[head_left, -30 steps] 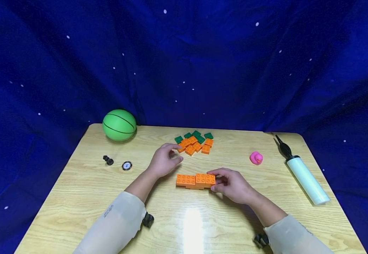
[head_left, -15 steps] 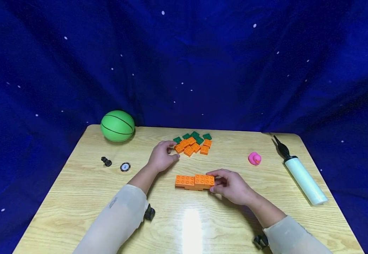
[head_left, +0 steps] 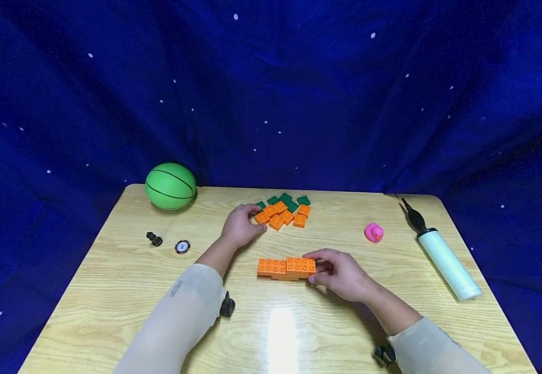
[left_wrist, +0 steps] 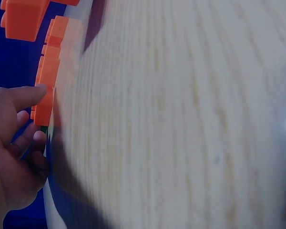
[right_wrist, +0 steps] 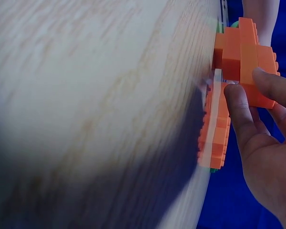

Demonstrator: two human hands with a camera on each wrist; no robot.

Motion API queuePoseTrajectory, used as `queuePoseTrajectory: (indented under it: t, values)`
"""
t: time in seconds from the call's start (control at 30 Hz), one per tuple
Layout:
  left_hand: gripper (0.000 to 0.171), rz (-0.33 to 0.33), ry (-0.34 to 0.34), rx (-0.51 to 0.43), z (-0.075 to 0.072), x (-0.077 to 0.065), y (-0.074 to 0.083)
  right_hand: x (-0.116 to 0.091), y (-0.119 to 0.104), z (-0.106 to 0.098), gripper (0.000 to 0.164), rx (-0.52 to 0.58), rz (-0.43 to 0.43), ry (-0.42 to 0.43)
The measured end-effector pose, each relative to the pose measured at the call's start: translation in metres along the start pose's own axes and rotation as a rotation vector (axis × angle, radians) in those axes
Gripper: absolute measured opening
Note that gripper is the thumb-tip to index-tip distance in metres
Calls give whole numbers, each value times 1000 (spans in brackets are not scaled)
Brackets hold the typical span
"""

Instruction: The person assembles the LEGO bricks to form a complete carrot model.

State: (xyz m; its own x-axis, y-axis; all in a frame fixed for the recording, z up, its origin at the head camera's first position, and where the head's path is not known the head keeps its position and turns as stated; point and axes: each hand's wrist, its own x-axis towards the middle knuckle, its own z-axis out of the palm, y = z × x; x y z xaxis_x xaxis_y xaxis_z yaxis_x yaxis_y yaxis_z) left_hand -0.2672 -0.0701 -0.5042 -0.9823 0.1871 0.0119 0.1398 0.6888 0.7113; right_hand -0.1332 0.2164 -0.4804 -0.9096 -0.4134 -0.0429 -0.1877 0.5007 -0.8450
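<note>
My left hand is at the near left of the pile of loose orange building bricks. Its thumb and index finger pinch the leftmost orange brick; the index fingertip is mostly hidden in the left wrist view. My right hand grips the right end of a joined orange brick assembly, thumb on the near side and fingers behind. This assembly is stepped, with an offset lower layer and its studs up. In the right wrist view it stands out above the pile, held between thumb and fingers.
Several green bricks lie behind the orange ones. At the left are a green ball, a black chess piece and a poker chip. A pink rubber duck and a hand pump are at the right.
My left hand has moved slightly farther in to the pile, and its thumb and index finger have come around the leftmost orange brick. The right hand and assembly have stayed in place.
</note>
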Motion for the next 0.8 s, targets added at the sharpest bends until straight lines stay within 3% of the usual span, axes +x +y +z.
queuePoseTrajectory:
  t: [0.4, 0.8]
  values:
    - [45, -38, 31, 34, 4, 6, 2, 1, 0, -1, 46, -7, -4, -4]
    - [42, -45, 12, 16, 0, 3, -1, 1, 0, -1, 47, 1, 6, 0]
